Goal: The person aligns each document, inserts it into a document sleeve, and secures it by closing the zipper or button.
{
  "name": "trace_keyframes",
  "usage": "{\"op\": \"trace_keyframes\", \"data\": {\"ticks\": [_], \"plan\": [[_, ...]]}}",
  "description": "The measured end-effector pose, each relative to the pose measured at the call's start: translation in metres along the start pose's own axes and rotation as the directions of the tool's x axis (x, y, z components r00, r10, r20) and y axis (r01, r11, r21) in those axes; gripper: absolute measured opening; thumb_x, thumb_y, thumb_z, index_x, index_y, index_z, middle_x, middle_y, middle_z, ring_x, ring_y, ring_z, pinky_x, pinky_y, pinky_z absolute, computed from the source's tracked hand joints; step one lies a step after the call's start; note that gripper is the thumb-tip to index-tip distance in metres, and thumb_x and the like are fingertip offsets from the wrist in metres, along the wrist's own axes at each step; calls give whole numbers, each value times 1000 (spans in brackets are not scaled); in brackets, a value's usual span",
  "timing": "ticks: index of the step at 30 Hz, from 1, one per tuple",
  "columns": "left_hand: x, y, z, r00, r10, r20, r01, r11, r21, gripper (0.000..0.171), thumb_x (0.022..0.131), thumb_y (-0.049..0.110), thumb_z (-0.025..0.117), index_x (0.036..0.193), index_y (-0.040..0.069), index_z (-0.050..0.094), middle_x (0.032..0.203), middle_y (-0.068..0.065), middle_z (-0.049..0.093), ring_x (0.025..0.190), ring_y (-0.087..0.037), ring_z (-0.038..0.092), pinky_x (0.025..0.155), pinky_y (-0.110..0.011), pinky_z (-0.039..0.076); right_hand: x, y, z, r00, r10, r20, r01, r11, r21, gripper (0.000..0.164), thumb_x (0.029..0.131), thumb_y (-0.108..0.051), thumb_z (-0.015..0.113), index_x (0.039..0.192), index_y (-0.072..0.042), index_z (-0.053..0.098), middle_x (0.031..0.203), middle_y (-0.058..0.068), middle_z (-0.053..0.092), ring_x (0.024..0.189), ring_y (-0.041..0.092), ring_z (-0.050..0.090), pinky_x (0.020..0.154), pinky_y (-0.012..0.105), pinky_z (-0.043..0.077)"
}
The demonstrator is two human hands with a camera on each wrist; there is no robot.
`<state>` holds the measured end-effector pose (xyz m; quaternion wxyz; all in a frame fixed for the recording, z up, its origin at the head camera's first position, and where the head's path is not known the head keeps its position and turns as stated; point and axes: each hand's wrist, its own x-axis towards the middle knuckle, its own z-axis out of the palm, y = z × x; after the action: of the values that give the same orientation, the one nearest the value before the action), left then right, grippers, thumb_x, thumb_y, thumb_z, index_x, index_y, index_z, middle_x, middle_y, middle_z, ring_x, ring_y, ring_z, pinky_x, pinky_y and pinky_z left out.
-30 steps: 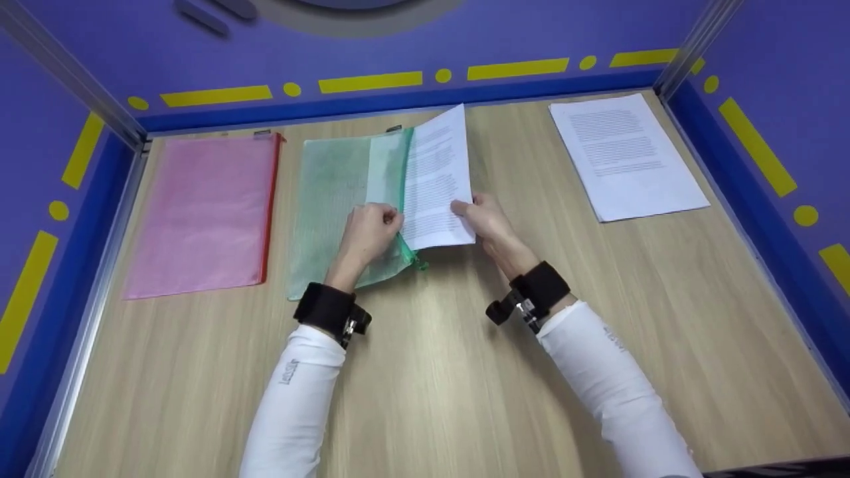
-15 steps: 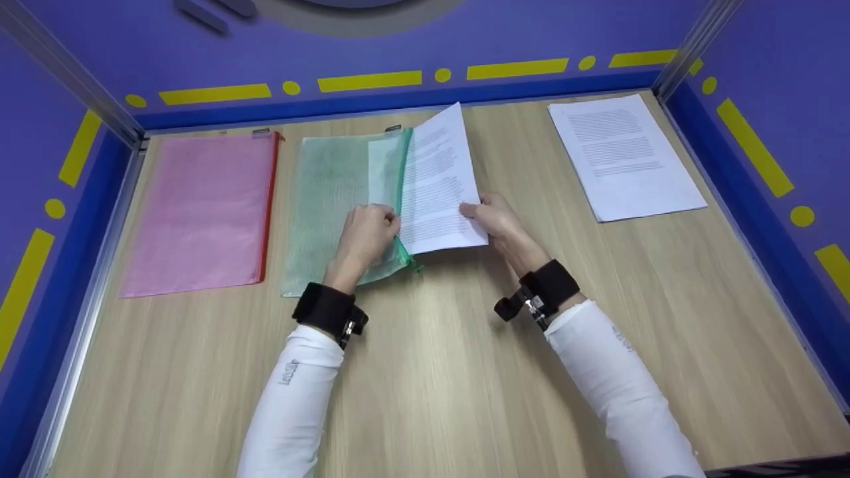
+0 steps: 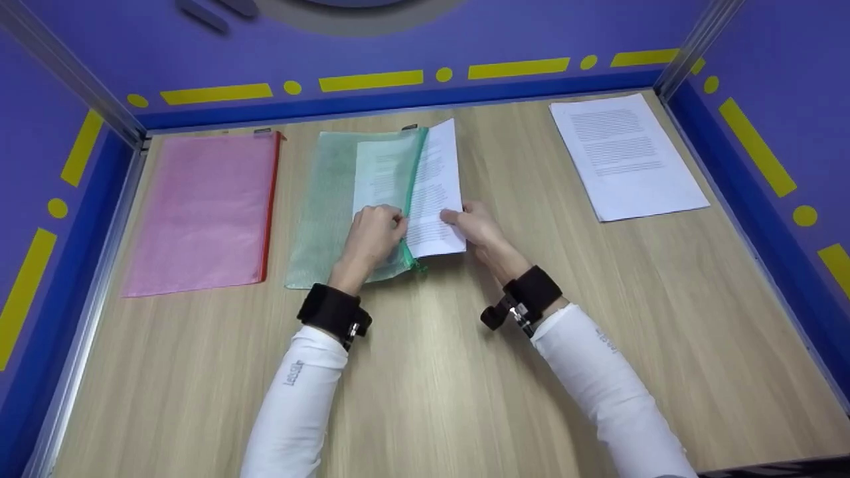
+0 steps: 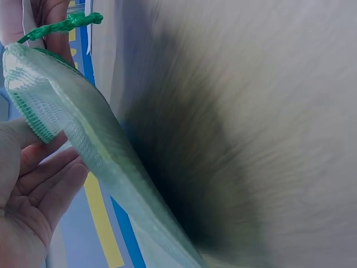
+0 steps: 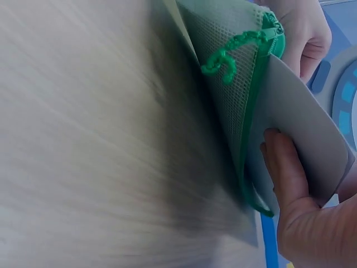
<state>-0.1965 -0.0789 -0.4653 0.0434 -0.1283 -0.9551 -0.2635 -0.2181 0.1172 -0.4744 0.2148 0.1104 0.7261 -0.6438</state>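
Observation:
A green mesh zip pouch point(image 3: 319, 206) lies in the middle of the table, its zip side facing right and lifted. My left hand point(image 3: 372, 232) pinches the upper edge of its opening. Printed paper point(image 3: 437, 166) sits partly inside the pouch, and its left part shows through the mesh. My right hand point(image 3: 479, 229) grips the paper's right edge, thumb on top; in the right wrist view its fingers point(image 5: 287, 164) lie against the underside. A green knotted cord point(image 5: 223, 58) hangs from the zip's near end.
A pink zip pouch point(image 3: 206, 212) with a red zip lies flat at the left. At the back right lies another stack of printed paper point(image 3: 627, 159). Blue-purple panels point(image 3: 372, 46) wall in the wooden table point(image 3: 425, 372) at the back and sides.
The paper has moved left, deeper into the pouch, with my right hand following. The pouch's zip edge has shifted slightly right. My left hand keeps its pinch on the opening.

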Motion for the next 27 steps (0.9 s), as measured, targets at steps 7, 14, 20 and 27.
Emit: {"op": "trace_keyframes", "data": {"ticks": [7,14,20,27], "plan": [[-1,-1,0,1000,13,-26,-13,1000,-5,26,94,9,58,70,1,66,69,-10,65,61,-17,42,59,-28,36,7,-4,-16,999,36,17,-37,994,102,41,101,-22,53,131,6,57,103,8,69,87,12,69,76,25,57],[-1,0,0,1000,5,-7,-5,1000,-3,26,95,11,57,72,2,66,72,-10,67,62,-17,43,60,-28,37,15,-3,-34,998,58,4,-58,995,75,44,97,-11,56,137,8,52,79,1,68,66,7,67,61,17,56],[0,1,0,1000,1,-4,-1,1000,4,25,95,11,58,77,1,69,77,-12,70,62,-17,46,59,-27,37,13,-2,-33,999,46,14,-47,998,44,47,95,-7,60,139,8,50,81,1,69,67,6,68,62,18,57],[1,2,2,1000,22,-12,-22,1000,-13,22,95,12,58,82,1,72,83,-13,73,66,-18,52,63,-30,45,12,-1,-23,1000,18,9,-18,998,60,45,94,-6,61,137,7,51,89,5,69,68,7,68,62,18,57]]}}
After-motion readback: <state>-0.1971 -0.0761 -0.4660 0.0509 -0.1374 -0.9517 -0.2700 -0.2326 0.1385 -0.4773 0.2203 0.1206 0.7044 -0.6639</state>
